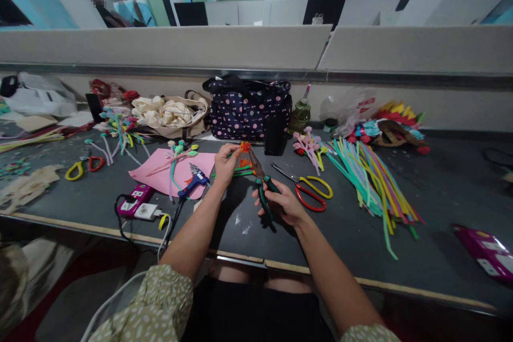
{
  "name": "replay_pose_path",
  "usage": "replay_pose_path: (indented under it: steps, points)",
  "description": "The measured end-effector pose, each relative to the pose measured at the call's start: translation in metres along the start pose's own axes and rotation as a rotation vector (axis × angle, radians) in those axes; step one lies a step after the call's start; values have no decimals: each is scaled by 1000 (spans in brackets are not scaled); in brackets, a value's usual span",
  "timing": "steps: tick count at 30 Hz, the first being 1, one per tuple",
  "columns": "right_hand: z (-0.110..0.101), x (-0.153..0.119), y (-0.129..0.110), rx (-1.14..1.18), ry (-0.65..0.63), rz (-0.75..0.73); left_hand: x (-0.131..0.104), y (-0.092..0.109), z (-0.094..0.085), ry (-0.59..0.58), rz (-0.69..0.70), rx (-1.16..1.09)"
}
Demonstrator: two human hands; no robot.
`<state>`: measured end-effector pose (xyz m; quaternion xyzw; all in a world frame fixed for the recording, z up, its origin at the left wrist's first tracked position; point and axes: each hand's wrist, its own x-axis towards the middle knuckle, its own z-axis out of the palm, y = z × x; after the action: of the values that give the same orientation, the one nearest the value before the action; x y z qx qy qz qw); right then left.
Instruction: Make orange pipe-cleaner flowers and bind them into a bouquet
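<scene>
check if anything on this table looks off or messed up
Two things, both minor: white marks on the dark tabletop near its front edge look like residue, though I can't tell of what; and the pink sheet lies askew under the blue glue gun.

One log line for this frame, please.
left hand: pinching orange piece | right hand: gripping green-handled pliers, tips at orange piece | nearby: glue gun left, scissors right
</scene>
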<state>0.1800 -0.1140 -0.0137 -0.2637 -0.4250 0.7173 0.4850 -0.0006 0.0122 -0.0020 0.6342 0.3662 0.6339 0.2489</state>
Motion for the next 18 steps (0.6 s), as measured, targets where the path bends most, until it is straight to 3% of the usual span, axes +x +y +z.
replay_pose_path:
  steps: [7,18]
  points:
    - [-2,-1,-2,48,-33,47,0,0,0,0,-3,-17]
    - [1,2,3,-51,60,-30,1,1,-2,6,65,85]
